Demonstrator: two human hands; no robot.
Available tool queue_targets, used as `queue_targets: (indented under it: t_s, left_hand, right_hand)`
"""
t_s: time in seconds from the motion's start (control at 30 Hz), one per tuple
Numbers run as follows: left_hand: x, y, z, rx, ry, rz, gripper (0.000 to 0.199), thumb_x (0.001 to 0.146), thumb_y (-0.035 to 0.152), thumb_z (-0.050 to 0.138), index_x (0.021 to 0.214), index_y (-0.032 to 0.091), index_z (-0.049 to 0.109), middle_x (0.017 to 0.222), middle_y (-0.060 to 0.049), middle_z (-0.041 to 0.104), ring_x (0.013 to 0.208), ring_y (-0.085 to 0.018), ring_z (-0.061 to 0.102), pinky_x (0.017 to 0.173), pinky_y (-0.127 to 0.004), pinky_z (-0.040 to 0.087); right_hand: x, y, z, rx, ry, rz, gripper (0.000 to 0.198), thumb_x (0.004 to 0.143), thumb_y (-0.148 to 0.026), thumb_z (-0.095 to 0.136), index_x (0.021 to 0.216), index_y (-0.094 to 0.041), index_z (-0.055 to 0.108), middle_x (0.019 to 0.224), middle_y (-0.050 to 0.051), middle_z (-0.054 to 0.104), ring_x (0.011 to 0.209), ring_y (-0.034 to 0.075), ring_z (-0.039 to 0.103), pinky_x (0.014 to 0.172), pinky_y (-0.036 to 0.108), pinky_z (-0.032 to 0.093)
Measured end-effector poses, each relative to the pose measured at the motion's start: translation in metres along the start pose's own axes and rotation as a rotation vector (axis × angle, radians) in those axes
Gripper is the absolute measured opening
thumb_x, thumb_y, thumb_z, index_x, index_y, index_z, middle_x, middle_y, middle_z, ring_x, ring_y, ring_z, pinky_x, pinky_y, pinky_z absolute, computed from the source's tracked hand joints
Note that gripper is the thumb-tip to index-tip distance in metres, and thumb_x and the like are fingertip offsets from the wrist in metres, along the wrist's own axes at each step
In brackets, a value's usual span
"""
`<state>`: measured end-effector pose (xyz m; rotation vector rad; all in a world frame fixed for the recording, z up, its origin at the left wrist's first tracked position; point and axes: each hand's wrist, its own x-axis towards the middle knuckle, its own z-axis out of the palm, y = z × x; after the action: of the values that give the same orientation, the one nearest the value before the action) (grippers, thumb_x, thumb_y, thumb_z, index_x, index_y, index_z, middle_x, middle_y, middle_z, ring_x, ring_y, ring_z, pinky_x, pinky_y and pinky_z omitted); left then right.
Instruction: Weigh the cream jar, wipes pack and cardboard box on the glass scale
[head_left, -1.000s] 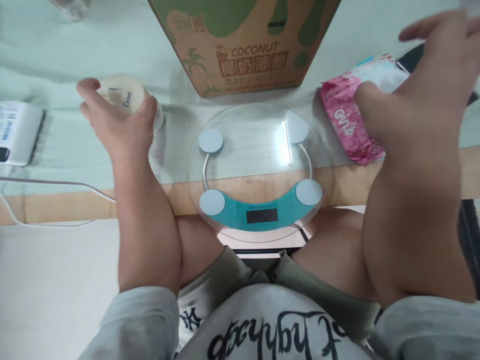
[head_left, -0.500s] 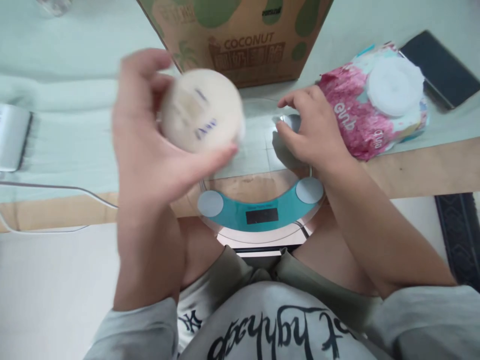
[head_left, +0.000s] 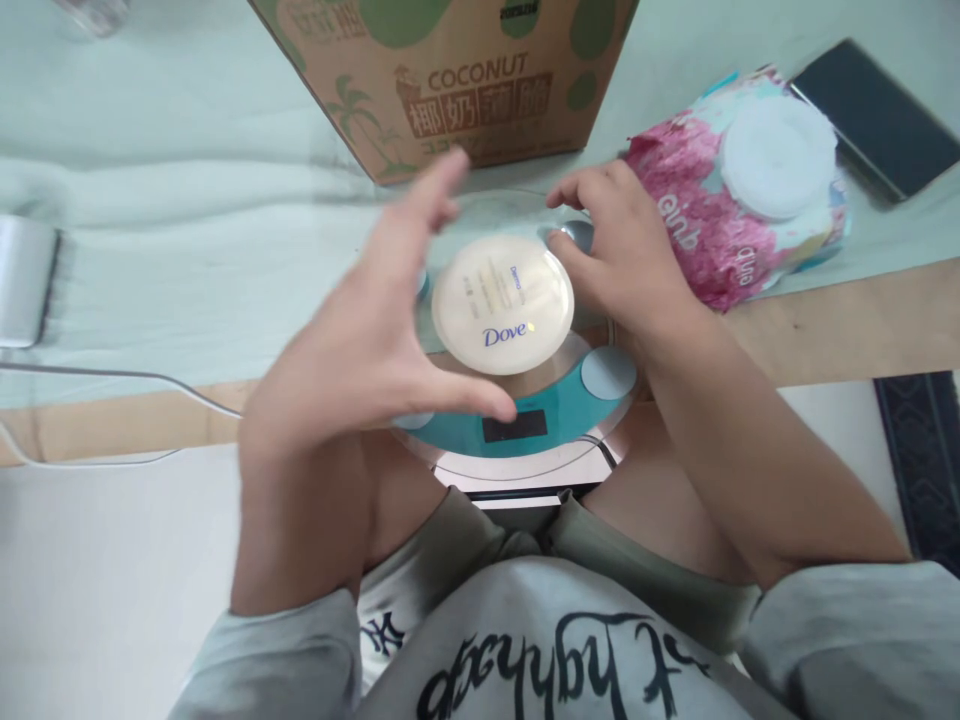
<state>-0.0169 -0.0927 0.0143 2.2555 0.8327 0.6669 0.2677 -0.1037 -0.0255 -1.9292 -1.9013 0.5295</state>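
Round cream Dove jar (head_left: pixel 502 303) sits on the round glass scale (head_left: pixel 525 440). Left hand (head_left: pixel 360 360) spreads open beside the jar; right hand (head_left: pixel 626 265), fingers loosely curled, touches the scale's rim.

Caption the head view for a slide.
Dove jar standing on a round glass scale, open left hand beside it, right hand resting at the scale's far edge.

The round cream plastic Dove jar (head_left: pixel 502 304) sits on the round glass scale (head_left: pixel 600 395) — brown cardboard coconut box (head_left: pixel 450 80) behind, pink wipes packet (head_left: pixel 697 225) right.
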Motion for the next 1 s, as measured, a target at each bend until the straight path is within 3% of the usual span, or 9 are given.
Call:
queue_targets:
  t_s: [0.17,0.33,0.47,0.53,0.63,0.7,0.77,0.87,1.0]
  left_hand:
    - [0.012,-0.079,-0.005,0.035,0.395,-0.256,0.118,0.079,0.116,0.035,0.144,0.021,0.057,0.132,-0.009,0.069,0.129,-0.031,0.061,0.121,-0.055,0.053]
    - [0.022,-0.122,0.034,0.159,0.208,-0.375,0.108,0.08,0.11,0.051,0.142,0.023,0.067,0.139,-0.012,0.069,0.136,-0.035,0.055,0.129,-0.06,0.044]
    - [0.018,-0.132,0.034,0.179,0.163,-0.329,0.098,0.088,0.102,0.053,0.145,0.023,0.065,0.139,-0.011,0.069,0.132,-0.033,0.054,0.128,-0.059,0.044]
    - [0.015,-0.124,0.023,0.146,0.202,-0.199,0.095,0.091,0.101,0.054,0.143,0.021,0.065,0.137,-0.011,0.069,0.13,-0.032,0.057,0.127,-0.059,0.046]
    - [0.01,-0.082,0.008,0.076,0.255,0.038,0.091,0.1,0.096,0.04,0.15,0.022,0.059,0.15,-0.01,0.064,0.145,-0.03,0.057,0.132,-0.057,0.047]
    - [0.008,-0.041,0.006,0.019,0.196,0.195,0.081,0.105,0.088,0.042,0.157,0.027,0.055,0.158,-0.007,0.062,0.153,-0.028,0.058,0.134,-0.054,0.051]
    - [0.007,-0.005,0.012,0.054,0.057,0.299,0.092,0.098,0.093,0.055,0.162,0.027,0.052,0.166,-0.011,0.058,0.158,-0.032,0.057,0.136,-0.056,0.053]
    - [0.007,0.022,0.024,0.237,-0.06,0.33,0.085,0.103,0.082,0.062,0.163,0.022,0.052,0.17,-0.019,0.053,0.16,-0.036,0.056,0.131,-0.059,0.058]
    - [0.01,0.014,0.028,0.212,0.033,0.255,0.091,0.094,0.079,0.079,0.164,0.028,0.051,0.159,-0.013,0.063,0.148,-0.034,0.066,0.122,-0.055,0.065]
  right_hand:
    - [-0.003,0.013,0.012,0.012,0.038,-0.015,0.039,0.1,-0.031,0.053,0.134,-0.02,0.066,0.147,0.014,0.054,0.132,0.023,0.054,0.125,0.049,0.056]
    - [-0.005,0.013,0.015,0.009,0.031,-0.005,0.038,0.1,-0.033,0.052,0.133,-0.023,0.068,0.147,0.012,0.055,0.125,0.021,0.054,0.123,0.048,0.056]
    - [-0.004,0.008,0.011,-0.001,0.017,0.037,0.039,0.1,-0.033,0.051,0.134,-0.024,0.067,0.149,0.011,0.054,0.125,0.021,0.054,0.122,0.05,0.056]
    - [-0.005,0.006,0.01,-0.007,0.019,0.045,0.039,0.1,-0.033,0.051,0.135,-0.023,0.067,0.149,0.011,0.053,0.125,0.021,0.054,0.123,0.051,0.055]
    - [-0.007,0.003,0.009,-0.015,0.01,0.049,0.039,0.102,-0.032,0.05,0.136,-0.024,0.067,0.15,0.011,0.053,0.125,0.021,0.054,0.123,0.047,0.054]
    - [-0.008,0.001,0.008,-0.038,0.013,0.057,0.038,0.102,-0.031,0.05,0.136,-0.025,0.067,0.15,0.01,0.054,0.125,0.02,0.054,0.122,0.045,0.055]
    - [-0.008,-0.002,0.007,-0.067,0.016,0.066,0.038,0.103,-0.031,0.051,0.136,-0.026,0.068,0.149,0.01,0.054,0.127,0.021,0.056,0.12,0.043,0.056]
    - [-0.009,-0.007,0.005,-0.087,0.026,0.078,0.038,0.103,-0.029,0.052,0.136,-0.023,0.069,0.148,0.012,0.053,0.13,0.022,0.057,0.12,0.045,0.056]
    - [-0.009,-0.006,0.006,-0.086,0.039,0.075,0.039,0.102,-0.029,0.053,0.136,-0.02,0.069,0.149,0.012,0.053,0.129,0.021,0.056,0.128,0.048,0.052]
